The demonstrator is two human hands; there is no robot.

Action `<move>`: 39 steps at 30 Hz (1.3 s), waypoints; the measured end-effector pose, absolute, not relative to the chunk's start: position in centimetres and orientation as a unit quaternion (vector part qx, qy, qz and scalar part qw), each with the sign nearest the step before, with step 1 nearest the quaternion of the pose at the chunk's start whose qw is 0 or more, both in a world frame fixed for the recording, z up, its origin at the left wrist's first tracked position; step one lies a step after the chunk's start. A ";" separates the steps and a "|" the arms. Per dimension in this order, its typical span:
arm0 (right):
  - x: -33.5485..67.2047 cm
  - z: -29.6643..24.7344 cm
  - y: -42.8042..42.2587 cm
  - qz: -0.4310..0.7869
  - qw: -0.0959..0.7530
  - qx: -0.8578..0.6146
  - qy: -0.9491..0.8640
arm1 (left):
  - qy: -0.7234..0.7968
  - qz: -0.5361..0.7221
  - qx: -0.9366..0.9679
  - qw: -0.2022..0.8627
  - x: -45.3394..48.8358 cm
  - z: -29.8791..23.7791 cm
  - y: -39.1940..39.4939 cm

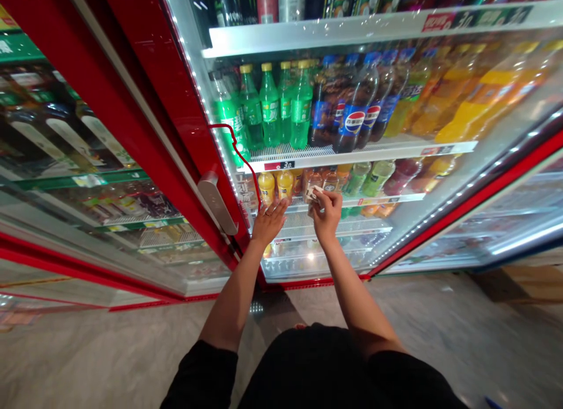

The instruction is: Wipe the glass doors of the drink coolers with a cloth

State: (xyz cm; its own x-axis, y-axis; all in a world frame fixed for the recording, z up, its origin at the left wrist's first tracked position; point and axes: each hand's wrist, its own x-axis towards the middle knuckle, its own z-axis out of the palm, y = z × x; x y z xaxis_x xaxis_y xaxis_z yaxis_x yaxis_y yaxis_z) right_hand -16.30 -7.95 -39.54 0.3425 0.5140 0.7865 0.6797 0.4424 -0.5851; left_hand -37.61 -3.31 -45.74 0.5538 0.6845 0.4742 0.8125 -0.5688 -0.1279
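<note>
Head view: my left hand (269, 222) is open, fingers spread just below the yellow bottles (275, 186). My right hand (326, 215) is closed, pinching a small pale packet (314, 193) at the shelf edge (378, 200) inside the red fridge (176, 104).

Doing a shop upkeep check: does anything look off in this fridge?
A loose red cord loops down past the green soda bottles toward the left hand; it looks odd, hanging free rather than fixed along the door frame.
</note>
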 end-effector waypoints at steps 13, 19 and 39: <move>-17.6 -39.5 -7.5 -0.038 0.619 -0.483 -0.618 | -0.429 -0.192 -0.865 0.173 -38.5 -44.7 -5.1; -18.1 -39.2 -7.2 -0.072 0.656 -0.481 -0.577 | -0.477 -0.213 -0.831 0.191 -41.0 -45.3 -6.7; -21.8 -38.9 -6.2 -0.063 0.624 -0.456 -0.631 | -0.475 -0.243 -0.813 0.232 -43.1 -42.9 -7.4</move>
